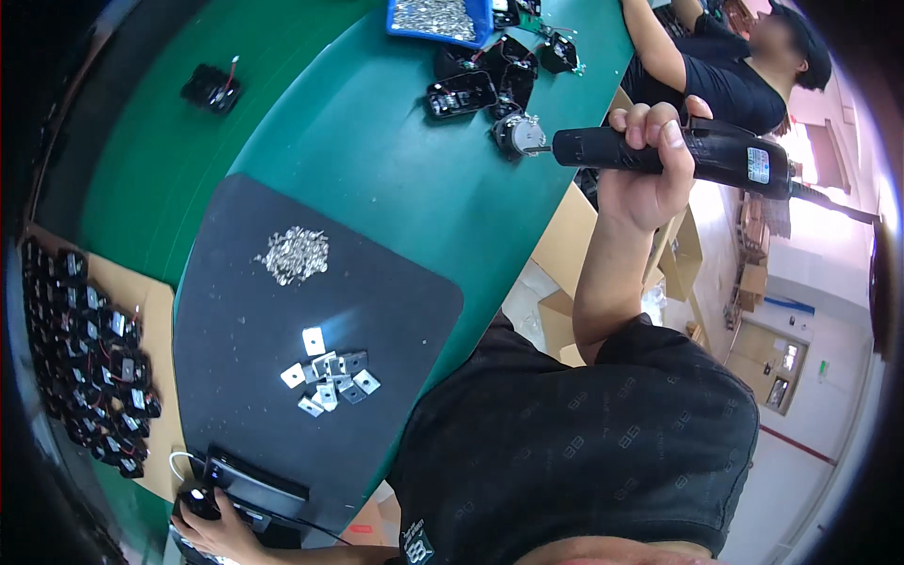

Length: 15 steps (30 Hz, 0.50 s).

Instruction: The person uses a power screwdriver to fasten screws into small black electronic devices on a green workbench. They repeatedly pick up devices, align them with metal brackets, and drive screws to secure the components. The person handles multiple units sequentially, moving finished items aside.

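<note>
My right hand [652,155], raised at the right, is wrapped round a black electric screwdriver [730,158]. The driver lies nearly level in the picture, its bit pointing left in front of a round silver-topped part [520,136]; whether they touch I cannot tell. At the lower left, my left hand [224,535] has its fingers curled over a black rounded part [198,503] beside a black box-like device [254,482]. On the dark mat [235,348] lie a heap of small silver metal pieces [296,256] and several square metal plates [330,379] with holes.
Several black housings with wires [461,94] sit at the far side, near a blue tray [480,21] of small metal pieces. One black housing [213,88] lies on the green surface. A cardboard box [162,377] at left holds many more. A co-worker [725,75] is at upper right.
</note>
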{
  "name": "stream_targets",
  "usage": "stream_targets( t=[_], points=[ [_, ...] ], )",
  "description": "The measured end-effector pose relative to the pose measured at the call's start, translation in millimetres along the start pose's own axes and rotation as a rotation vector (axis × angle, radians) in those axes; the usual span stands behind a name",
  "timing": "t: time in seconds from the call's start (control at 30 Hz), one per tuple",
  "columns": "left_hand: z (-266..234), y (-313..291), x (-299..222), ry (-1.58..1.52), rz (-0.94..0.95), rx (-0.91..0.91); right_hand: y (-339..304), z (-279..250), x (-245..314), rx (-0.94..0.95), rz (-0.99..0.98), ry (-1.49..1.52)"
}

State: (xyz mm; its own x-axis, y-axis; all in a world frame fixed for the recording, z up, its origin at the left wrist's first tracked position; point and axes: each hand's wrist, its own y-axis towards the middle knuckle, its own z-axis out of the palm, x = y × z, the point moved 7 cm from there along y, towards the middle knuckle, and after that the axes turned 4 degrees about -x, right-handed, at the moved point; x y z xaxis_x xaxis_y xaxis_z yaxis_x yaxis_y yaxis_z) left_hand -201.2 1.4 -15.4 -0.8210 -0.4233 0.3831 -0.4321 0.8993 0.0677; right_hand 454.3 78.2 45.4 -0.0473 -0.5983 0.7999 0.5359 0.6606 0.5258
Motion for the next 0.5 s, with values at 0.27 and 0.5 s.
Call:
stream_targets(
  t=[0.27,0.5],
  points=[
    [-119.5,-5.8,-156.4,-0.643,0.531,-0.263,6.7,12.5,6.5,0.238,0.004,0.181],
    [-202.5,-44.1,-464.7,-0.979,1.285,-0.245,3.4,-0.6,11.6,0.289,0.097,0.305]
  ],
)
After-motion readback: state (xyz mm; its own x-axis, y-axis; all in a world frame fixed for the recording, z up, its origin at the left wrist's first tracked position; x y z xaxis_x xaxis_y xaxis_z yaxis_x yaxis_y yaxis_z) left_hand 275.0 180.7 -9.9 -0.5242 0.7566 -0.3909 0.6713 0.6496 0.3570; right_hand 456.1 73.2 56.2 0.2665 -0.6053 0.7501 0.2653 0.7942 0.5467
